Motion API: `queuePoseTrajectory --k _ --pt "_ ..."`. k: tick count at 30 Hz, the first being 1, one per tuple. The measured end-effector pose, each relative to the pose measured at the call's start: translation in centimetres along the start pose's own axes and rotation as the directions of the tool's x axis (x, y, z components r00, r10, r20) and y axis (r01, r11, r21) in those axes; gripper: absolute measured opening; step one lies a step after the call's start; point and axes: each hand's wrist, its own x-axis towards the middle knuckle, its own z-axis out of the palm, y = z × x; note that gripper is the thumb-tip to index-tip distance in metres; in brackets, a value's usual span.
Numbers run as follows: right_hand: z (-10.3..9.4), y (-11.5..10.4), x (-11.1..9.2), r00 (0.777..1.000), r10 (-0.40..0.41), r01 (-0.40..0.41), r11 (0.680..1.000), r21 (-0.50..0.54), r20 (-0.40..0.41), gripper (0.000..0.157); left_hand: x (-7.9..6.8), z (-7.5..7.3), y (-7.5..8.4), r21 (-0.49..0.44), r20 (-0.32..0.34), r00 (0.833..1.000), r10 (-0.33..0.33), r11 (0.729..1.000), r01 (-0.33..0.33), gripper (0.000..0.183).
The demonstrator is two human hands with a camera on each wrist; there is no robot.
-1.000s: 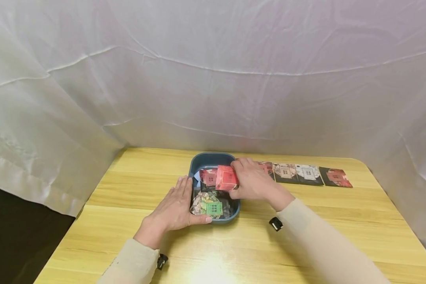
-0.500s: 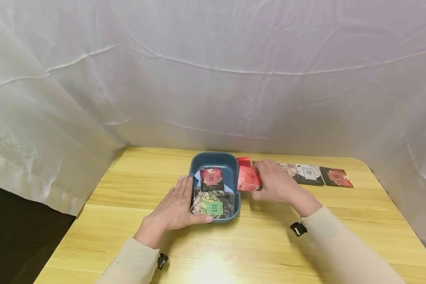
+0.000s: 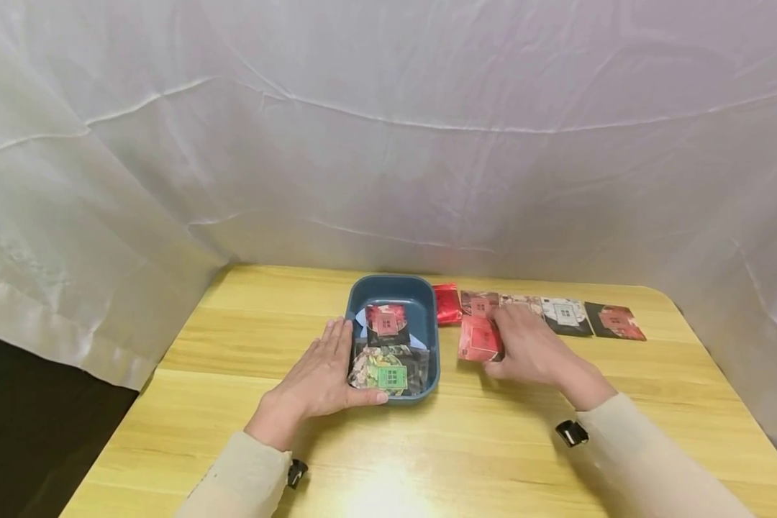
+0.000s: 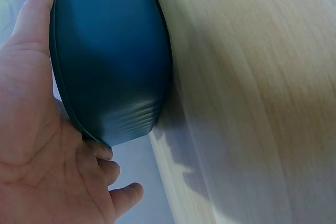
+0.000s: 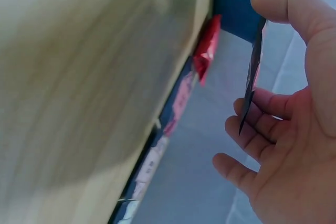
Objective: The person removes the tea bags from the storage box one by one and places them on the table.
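A blue plastic bin (image 3: 421, 316) stands on the table; its outer wall (image 4: 110, 40) fills much of the left wrist view. My left hand (image 3: 314, 378) rests on its left and near rim, fingers straight, thumb along the near edge. Inside are a dark red sachet (image 3: 386, 325) and a green-labelled sachet (image 3: 388, 375). To the bin's right, my right hand (image 3: 537, 345) pinches a flat red sachet (image 3: 479, 339) between thumb and fingers. Seen edge-on in the right wrist view, this sachet (image 5: 255, 56) is held off the table.
A row of sachets runs right from the bin along the back: a shiny red sachet (image 3: 448, 306), a brown-red one (image 3: 480, 302), a pale one partly behind my hand, a white-and-black one (image 3: 566, 316) and a black-red one (image 3: 615, 320). A pale curtain (image 3: 427, 180) hangs behind the table.
My right hand has carried the red sachet from over the bin rightward, to in front of the row. The shiny red sachet beside the bin has come into view. My left hand stays put.
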Motion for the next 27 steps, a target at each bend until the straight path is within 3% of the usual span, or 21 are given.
queuePoseTrajectory --k 18,27 --pt "3.7 -1.7 1.8 0.994 -0.020 0.025 0.999 -0.041 0.110 0.081 0.2 -0.5 -0.3 0.008 0.024 1.000 -0.011 1.000 0.011 0.144" --pt "3.8 -2.0 2.5 0.980 0.053 -0.056 0.998 0.013 0.190 0.089 0.2 -0.5 -0.2 0.005 0.032 0.999 -0.006 1.000 0.006 0.144"
